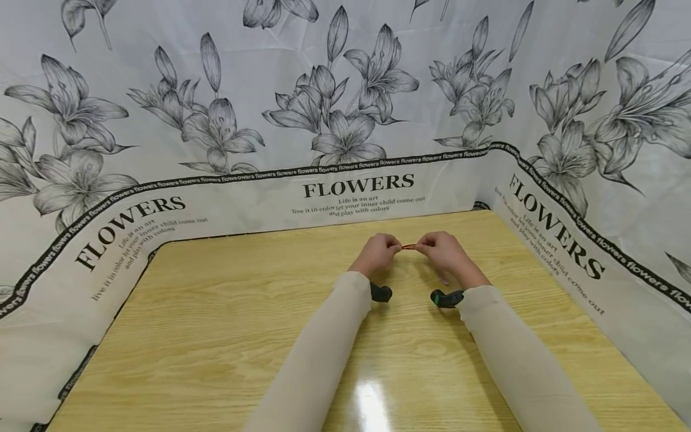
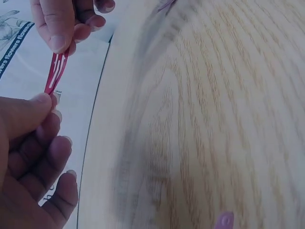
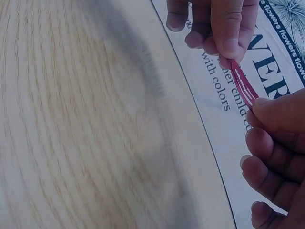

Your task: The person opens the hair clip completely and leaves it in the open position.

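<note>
A slim red snap hair clip [image 2: 57,71] with long slits is stretched between both hands above the far part of the table. My left hand [image 1: 379,252] pinches one end between thumb and forefinger, its other fingers loosely curled. The other end is pinched by my right hand [image 1: 445,249], again with thumb and fingertip. In the right wrist view, the hair clip [image 3: 243,86] slants between the right hand [image 3: 276,148] and the left hand [image 3: 226,24]. The fingertips cover both of its ends.
The pale wood table [image 1: 227,324] is bounded by a flower-printed cloth [image 1: 345,108] at the back and sides. Near the right hand, a small purple thing [image 1: 444,278] shows partly. Black devices [image 1: 447,298] sit at both wrists.
</note>
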Available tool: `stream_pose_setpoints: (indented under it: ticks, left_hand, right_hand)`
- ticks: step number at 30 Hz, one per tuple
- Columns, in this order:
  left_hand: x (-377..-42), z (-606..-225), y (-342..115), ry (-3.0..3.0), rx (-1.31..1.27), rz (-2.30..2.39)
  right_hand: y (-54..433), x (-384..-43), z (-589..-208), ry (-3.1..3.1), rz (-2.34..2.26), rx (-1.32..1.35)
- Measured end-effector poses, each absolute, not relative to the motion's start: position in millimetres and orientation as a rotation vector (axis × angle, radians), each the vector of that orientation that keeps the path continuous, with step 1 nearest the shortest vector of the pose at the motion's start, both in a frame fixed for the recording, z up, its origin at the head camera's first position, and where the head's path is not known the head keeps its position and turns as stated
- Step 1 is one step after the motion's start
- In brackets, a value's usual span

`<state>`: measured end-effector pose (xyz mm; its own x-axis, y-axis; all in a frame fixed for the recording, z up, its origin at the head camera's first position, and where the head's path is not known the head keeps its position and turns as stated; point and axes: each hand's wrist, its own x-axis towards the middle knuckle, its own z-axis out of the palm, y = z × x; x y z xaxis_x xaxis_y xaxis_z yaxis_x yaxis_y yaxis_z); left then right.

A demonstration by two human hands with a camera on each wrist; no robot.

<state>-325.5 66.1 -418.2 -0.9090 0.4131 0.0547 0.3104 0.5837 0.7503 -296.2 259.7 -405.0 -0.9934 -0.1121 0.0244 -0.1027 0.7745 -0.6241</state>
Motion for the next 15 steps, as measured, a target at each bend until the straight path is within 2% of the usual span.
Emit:
stream_pose_setpoints:
  ticks: [15]
  left_hand:
    - [-322, -420, 41, 2.655, 0.605, 1.356]
  right_hand:
    - [239, -289, -402, 2.937, -1.104, -0.211]
